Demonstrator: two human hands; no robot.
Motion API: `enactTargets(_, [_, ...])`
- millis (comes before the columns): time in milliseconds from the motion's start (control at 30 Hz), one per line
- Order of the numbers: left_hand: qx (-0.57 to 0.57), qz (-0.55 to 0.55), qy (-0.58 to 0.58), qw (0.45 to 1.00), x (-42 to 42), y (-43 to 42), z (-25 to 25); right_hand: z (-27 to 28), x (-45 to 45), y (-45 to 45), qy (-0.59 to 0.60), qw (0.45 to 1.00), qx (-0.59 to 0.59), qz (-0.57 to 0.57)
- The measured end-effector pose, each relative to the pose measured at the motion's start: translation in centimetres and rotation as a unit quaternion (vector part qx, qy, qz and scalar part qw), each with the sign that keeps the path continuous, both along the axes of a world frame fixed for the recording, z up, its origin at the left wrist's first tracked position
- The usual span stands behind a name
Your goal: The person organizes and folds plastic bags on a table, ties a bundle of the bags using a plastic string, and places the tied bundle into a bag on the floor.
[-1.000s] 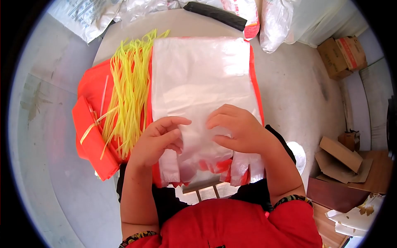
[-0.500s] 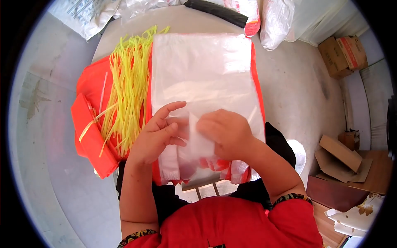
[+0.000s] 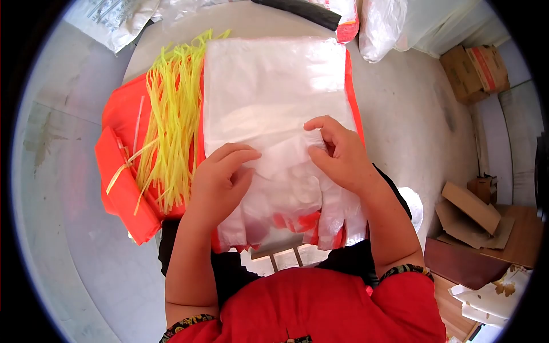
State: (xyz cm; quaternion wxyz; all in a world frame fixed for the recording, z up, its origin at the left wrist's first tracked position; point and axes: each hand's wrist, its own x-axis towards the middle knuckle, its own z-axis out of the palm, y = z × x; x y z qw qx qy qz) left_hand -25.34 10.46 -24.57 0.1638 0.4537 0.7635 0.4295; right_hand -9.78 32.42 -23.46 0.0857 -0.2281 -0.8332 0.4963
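Note:
A stack of clear plastic bags (image 3: 269, 74) lies in front of me, with red plastic showing along its edges. On its lower half a folded clear plastic bag (image 3: 283, 155) stretches as a whitish strip between my hands. My left hand (image 3: 224, 180) has its fingers curled, with thumb and fingertips at the strip's left end. With thumb and fingers bent around the right end, my right hand (image 3: 342, 153) holds the strip. Crumpled handle parts of the bags hang toward my lap below.
Left of the stack lies a bundle of yellow ties (image 3: 171, 120) on red bags (image 3: 117, 103), beside a folded red bundle (image 3: 128, 191). A black roll (image 3: 300, 12) sits at the table's far edge. Cardboard boxes (image 3: 474, 74) stand on the right.
My right hand has moved right and up, and my left hand slightly down and left. The blurred plastic between them is now spread into a folded strip.

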Motion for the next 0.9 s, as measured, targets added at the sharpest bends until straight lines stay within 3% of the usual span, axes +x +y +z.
enactTargets(67, [0.018, -0.026, 0.114, 0.993, 0.0, 0.1, -0.6, -0.3, 0.1, 0.2, -0.004, 1.0, 0.017, 0.008])
enactTargets(267, [0.001, -0.072, 0.198, 0.977, 0.3, 0.3, 0.4, 0.8, 0.1, -0.2, -0.073, 0.995, 0.056, 0.025])
enactTargets(367, [0.014, -0.082, 0.266, 0.96, 0.2, 0.6, 0.2, -0.1, 0.2, -0.1, -0.045, 0.991, 0.119, 0.04])
enactTargets(567, [0.038, -0.068, 0.339, 0.938, 0.4, 1.0, -0.5, -0.4, 0.0, -0.1, 0.127, 0.943, 0.303, 0.053])
enactTargets(767, [0.054, -0.058, 0.385, 0.92, 1.4, 1.7, -0.8, -1.2, -0.1, -0.1, 0.178, 0.954, 0.184, 0.156])
enactTargets(900, [0.054, -0.056, 0.39, 0.917, 1.0, 2.0, -1.6, -1.8, -0.1, 0.7, 0.177, 0.944, 0.216, 0.176])
